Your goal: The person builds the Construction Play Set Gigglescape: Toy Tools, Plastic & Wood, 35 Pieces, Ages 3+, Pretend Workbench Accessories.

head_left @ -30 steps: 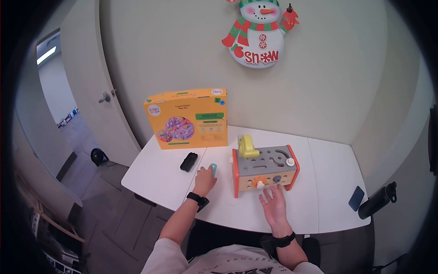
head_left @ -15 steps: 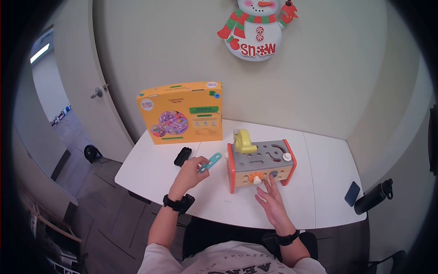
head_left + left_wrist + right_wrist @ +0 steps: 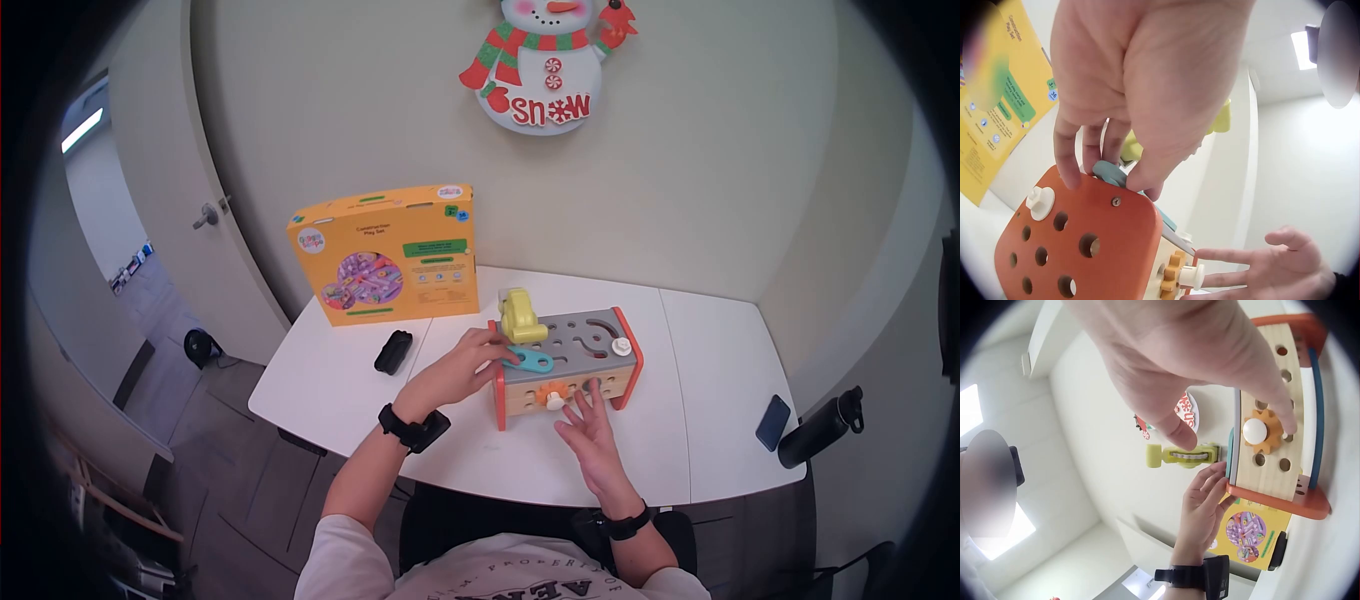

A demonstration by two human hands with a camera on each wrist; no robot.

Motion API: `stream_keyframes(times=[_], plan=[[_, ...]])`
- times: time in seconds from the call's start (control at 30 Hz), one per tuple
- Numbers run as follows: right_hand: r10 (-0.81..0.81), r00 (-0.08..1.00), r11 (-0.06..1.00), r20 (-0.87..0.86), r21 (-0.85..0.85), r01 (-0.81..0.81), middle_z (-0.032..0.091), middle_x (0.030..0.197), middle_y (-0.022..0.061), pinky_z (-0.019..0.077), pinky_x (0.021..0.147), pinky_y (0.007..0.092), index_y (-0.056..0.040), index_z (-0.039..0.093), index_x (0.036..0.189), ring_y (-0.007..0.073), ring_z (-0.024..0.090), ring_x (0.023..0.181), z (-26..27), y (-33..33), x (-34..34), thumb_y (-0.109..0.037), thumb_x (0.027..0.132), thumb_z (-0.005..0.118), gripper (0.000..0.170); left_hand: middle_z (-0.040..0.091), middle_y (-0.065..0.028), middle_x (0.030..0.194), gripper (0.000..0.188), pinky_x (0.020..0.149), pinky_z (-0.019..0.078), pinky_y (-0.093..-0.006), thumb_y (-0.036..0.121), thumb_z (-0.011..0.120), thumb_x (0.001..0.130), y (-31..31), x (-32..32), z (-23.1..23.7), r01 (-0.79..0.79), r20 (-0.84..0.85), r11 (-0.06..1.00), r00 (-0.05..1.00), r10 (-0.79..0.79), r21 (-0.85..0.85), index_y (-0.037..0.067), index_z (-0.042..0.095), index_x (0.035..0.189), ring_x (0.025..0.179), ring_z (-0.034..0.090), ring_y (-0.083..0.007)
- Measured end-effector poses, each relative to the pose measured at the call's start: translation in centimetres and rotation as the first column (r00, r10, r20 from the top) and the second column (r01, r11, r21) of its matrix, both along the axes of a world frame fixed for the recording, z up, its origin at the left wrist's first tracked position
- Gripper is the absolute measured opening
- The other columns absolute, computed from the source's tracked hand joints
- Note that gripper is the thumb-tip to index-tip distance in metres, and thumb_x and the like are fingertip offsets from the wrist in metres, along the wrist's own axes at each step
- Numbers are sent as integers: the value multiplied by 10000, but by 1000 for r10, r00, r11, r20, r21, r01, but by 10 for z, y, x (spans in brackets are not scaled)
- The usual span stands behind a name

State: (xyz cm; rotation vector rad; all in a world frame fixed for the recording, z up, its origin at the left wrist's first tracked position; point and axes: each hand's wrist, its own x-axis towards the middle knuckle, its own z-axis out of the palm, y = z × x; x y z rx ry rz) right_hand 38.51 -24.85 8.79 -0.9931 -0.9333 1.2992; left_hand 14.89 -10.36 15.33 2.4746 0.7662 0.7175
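My left hand point(image 3: 465, 368) pinches one end of a teal strip with holes point(image 3: 532, 360), which lies along the grey top of the toy workbench point(image 3: 570, 365) at its left. In the left wrist view the thumb and fingers of that hand point(image 3: 1147, 81) grip the teal piece point(image 3: 1110, 173) above the red side panel point(image 3: 1085, 237). Fingers extended, my right hand point(image 3: 597, 450) touches the wooden front near the blue-grey part, right of the orange gear point(image 3: 553, 391) with its white knob. A yellow-green piece point(image 3: 520, 317) stands at the back left of the top.
A yellow box point(image 3: 385, 262) stands at the back left of the white table point(image 3: 465, 460). Nearby lies a black case point(image 3: 393, 352). A phone point(image 3: 772, 422) and a black bottle point(image 3: 822, 427) are at the right edge.
My left hand has lifted the teal strip off the table and carried it right, onto the workbench top. My right hand has stayed at the front of the workbench.
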Motion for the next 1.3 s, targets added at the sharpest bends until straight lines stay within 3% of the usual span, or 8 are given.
stream_keyframes(times=[0.17,0.27,0.37,0.47,0.8,1.07,1.23,1.3], plan=[[4,1000,1000,-8,-6,-4,31,1717,299,334,1217,419,-152,-80,1683,382,196,1585,4,0,-1,14,927,716,1110,540,-162,1444,453,1106,456,-448,164,770,926,-1,-6,-17,-86,83,988,994,76,130,105,633,1354,1353,499,-358],[12,1000,999,4,30,-12,-4,1720,294,272,1248,425,-145,-94,1680,369,128,1602,-2,4,0,18,926,712,1116,444,-178,1561,946,1120,444,-495,342,902,804,-9,-9,-6,-235,175,959,949,261,-158,123,396,1573,1430,451,-355],[20,999,997,32,75,-22,-38,1726,279,199,1273,424,-132,-107,1675,354,68,1612,-7,10,2,21,929,704,1113,322,-223,1643,1375,1155,404,-542,446,978,668,24,-11,-46,-217,170,968,957,236,-123,122,99,1674,1506,367,-362],[25,995,992,98,118,-37,-39,1731,264,156,1284,419,-119,-109,1673,341,56,1615,-9,24,8,21,933,698,1104,246,-271,1666,1475,1198,347,-552,460,981,655,28,1,-52,-101,224,919,954,198,-382,106,-18,1681,1549,288,-385],[39,953,988,301,131,-82,48,1739,237,229,1275,419,-100,-50,1678,297,115,1616,-23,72,40,-82,939,744,1084,376,-317,1538,1441,1205,340,-453,437,967,689,-4,31,-52,-293,286,917,885,367,-270,-98,9,1622,1471,388,-400],[9,879,999,476,23,-23,213,1705,220,399,1167,525,-217,71,1693,407,304,1540,-6,58,48,-189,926,791,1053,421,-337,1520,1274,1184,376,-450,429,922,762,-25,26,-35,-309,406,916,826,391,-254,-99,135,1613,1449,434,-413],[-92,869,986,487,164,12,472,1525,198,501,1062,450,-164,283,1628,314,557,1325,18,37,61,-153,914,793,878,657,-299,1217,716,1023,509,-494,397,822,844,36,-72,-81,-638,20,737,759,651,224,-73,583,1330,1185,616,-443],[-83,895,984,438,178,4,500,1483,190,524,1023,421,-137,312,1608,291,591,1271,34,31,63,-114,913,782,839,684,-263,1179,624,986,535,-500,363,824,823,60,-105,-82,-795,-235,601,570,787,86,-49,628,1249,1129,647,-432]])
